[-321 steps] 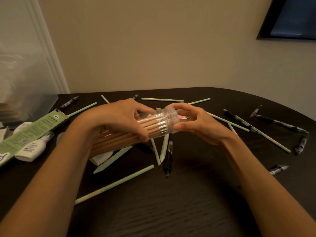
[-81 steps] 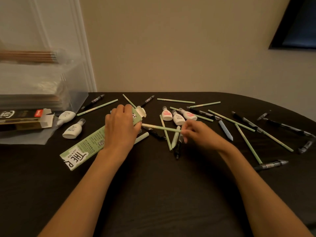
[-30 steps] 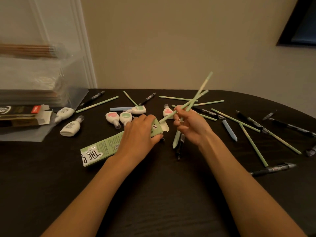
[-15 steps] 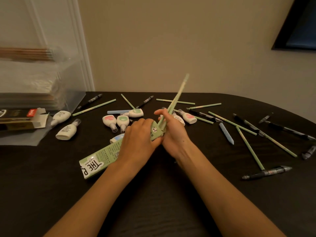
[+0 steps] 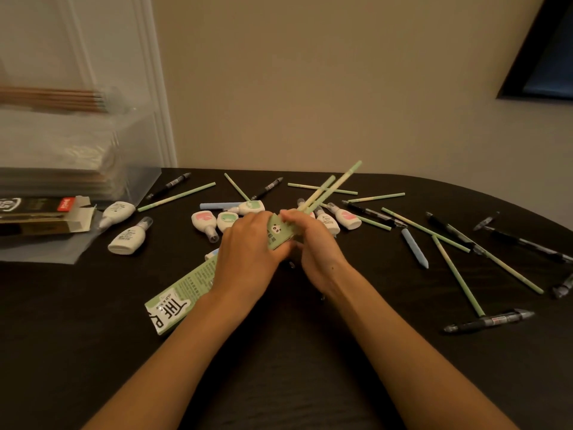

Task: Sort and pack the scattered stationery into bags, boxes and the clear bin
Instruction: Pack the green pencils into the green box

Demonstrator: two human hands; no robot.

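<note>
The long green box [image 5: 186,293] lies slantwise on the dark worktop [image 5: 279,383], its near end toward the person and its far, open end lifted between both hands. The left hand [image 5: 248,252] has its fingers curled round that far end. The right hand [image 5: 313,243], just beside it, grips a few green pencils [image 5: 335,184] that slant up and to the right from the box's mouth. Their lower ends are hidden by the hands. More loose pencils [image 5: 455,274], white bottles [image 5: 127,238] and black pens [image 5: 490,321] lie scattered around. The clear bin [image 5: 77,150] stands far left.
</note>
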